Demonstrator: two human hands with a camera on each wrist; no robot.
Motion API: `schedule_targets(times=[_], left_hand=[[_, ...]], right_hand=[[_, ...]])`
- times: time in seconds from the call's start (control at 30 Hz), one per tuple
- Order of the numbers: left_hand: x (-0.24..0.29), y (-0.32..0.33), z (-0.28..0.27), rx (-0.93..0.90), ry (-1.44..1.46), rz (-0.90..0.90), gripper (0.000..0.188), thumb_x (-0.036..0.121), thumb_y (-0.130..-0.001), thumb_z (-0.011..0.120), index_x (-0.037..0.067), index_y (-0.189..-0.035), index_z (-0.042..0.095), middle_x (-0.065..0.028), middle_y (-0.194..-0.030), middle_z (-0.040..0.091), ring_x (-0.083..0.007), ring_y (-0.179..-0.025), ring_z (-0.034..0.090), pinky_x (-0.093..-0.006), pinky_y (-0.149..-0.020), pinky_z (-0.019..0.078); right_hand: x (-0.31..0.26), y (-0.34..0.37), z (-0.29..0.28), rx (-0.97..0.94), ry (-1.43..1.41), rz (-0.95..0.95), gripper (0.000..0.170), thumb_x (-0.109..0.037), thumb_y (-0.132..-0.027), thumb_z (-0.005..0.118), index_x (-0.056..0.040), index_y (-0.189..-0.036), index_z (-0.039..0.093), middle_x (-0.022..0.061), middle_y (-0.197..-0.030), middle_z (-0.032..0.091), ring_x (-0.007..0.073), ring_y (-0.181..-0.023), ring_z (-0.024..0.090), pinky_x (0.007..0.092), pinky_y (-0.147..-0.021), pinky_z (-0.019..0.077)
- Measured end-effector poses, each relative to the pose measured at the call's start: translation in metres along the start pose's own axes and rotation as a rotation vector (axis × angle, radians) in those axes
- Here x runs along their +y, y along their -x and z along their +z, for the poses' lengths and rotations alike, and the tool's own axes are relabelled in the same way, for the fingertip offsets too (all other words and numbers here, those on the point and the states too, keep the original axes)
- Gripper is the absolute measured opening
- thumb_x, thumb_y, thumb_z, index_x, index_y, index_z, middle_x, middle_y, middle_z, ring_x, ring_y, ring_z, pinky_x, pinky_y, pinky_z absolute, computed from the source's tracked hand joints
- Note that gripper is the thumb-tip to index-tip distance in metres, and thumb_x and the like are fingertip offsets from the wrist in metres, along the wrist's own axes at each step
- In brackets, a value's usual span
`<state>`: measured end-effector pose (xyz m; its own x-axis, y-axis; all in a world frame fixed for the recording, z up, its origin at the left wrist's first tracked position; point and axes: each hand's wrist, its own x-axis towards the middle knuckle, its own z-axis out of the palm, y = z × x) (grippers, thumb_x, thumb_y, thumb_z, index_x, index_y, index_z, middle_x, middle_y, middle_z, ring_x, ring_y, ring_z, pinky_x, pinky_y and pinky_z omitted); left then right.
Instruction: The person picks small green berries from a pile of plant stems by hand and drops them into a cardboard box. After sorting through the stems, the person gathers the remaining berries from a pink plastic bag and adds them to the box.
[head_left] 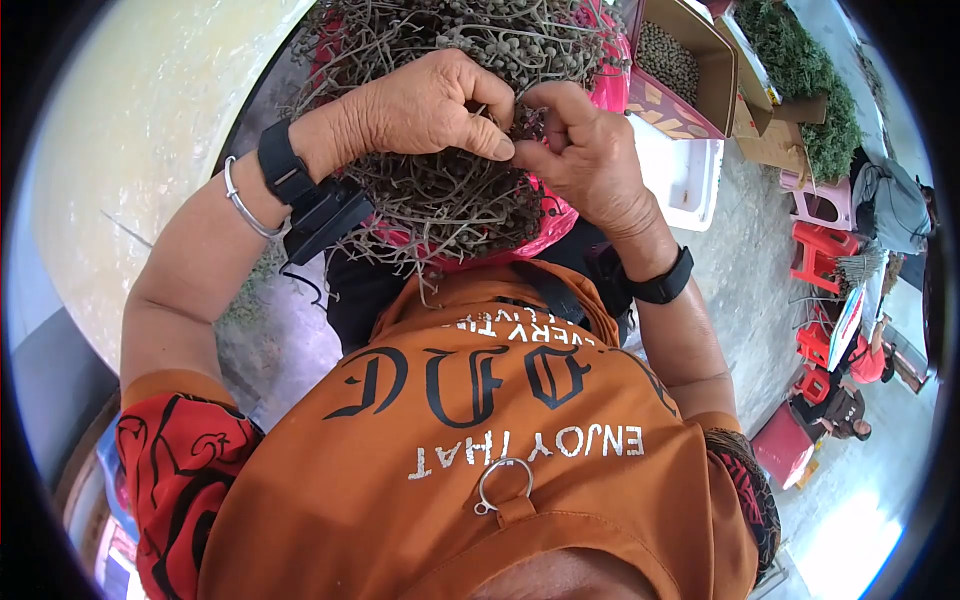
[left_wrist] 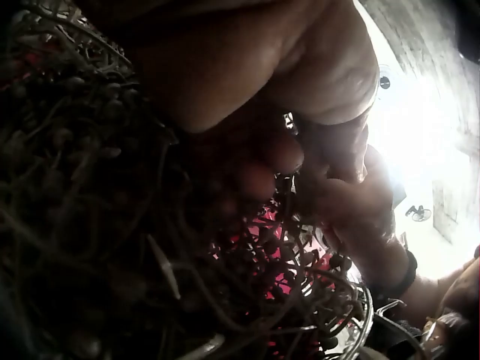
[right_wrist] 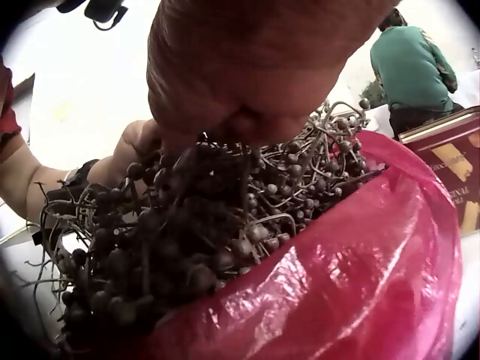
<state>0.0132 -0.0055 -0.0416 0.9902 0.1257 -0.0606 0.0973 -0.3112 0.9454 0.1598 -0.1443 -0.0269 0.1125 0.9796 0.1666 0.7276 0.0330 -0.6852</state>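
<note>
Pinched knobbly stems (head_left: pixel 450 185) with left grip (head_left: pixel 435 105) and right grip (head_left: pixel 592 162).
Held close within edges of pink bag (right_wrist: pixel 360 255), apparently clamped, though shadowed.

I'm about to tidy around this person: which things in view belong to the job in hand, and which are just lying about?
Part of the job:
left hand and right hand, fingers at the stems
dried stems with round pods
pink plastic bag holding them
possibly the box of loose pods

Seemingly just lying about:
white tray
green plants
red stools
</note>
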Motion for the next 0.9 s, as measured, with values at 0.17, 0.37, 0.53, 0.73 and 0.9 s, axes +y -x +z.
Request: schedule_targets(times=[0.17,0.37,0.53,0.73,0.9], left_hand=[[-0.004,0.004,0.001,0.017,0.049,0.061,0.017,0.017,-0.070,0.073,0.003,-0.074,0.064,0.0025,-0.060,0.054,-0.0059,-0.059,0.048,-0.0234,-0.057,0.0405],[0.002,0.004,-0.002,-0.025,0.039,0.021,0.019,0.016,-0.075,0.072,0.000,-0.077,0.061,-0.0006,-0.068,0.054,-0.0080,-0.065,0.049,-0.0238,-0.060,0.0414],[0.004,0.003,0.003,0.042,0.083,-0.053,0.022,0.020,-0.078,0.070,0.001,-0.087,0.062,0.0005,-0.070,0.054,-0.0070,-0.066,0.048,-0.0227,-0.061,0.0416],[-0.003,-0.001,0.013,0.092,0.231,0.090,0.022,0.016,-0.083,0.065,0.005,-0.102,0.064,0.0027,-0.069,0.056,-0.0063,-0.065,0.049,-0.0233,-0.063,0.0427],[0.001,-0.001,0.009,0.001,0.182,0.073,0.026,0.016,-0.082,0.065,0.005,-0.106,0.063,0.0000,-0.073,0.061,-0.0083,-0.069,0.053,-0.0248,-0.067,0.0449]], right_hand=[[0.009,-0.009,0.016,0.081,0.142,-0.214,0.017,-0.004,-0.070,0.068,-0.0055,-0.084,0.059,0.0078,-0.061,0.054,0.0185,-0.052,0.054,0.0280,-0.050,0.0442],[0.015,-0.006,0.009,0.146,0.143,-0.309,0.015,-0.005,-0.070,0.070,-0.0047,-0.080,0.058,0.0089,-0.064,0.057,0.0201,-0.054,0.057,0.0284,-0.050,0.0450],[0.001,0.014,-0.001,0.198,0.175,-0.008,0.013,-0.005,-0.070,0.069,-0.0042,-0.078,0.058,0.0097,-0.067,0.059,0.0243,-0.059,0.059,0.0309,-0.052,0.0465],[-0.002,0.010,0.000,0.120,0.158,-0.167,0.013,-0.006,-0.071,0.068,-0.0046,-0.078,0.057,0.0097,-0.067,0.058,0.0262,-0.060,0.059,0.0328,-0.052,0.0467],[-0.010,-0.003,-0.003,0.090,0.272,-0.290,0.012,-0.007,-0.072,0.066,-0.0046,-0.077,0.056,0.0097,-0.064,0.056,0.0283,-0.059,0.058,0.0347,-0.051,0.0460]])
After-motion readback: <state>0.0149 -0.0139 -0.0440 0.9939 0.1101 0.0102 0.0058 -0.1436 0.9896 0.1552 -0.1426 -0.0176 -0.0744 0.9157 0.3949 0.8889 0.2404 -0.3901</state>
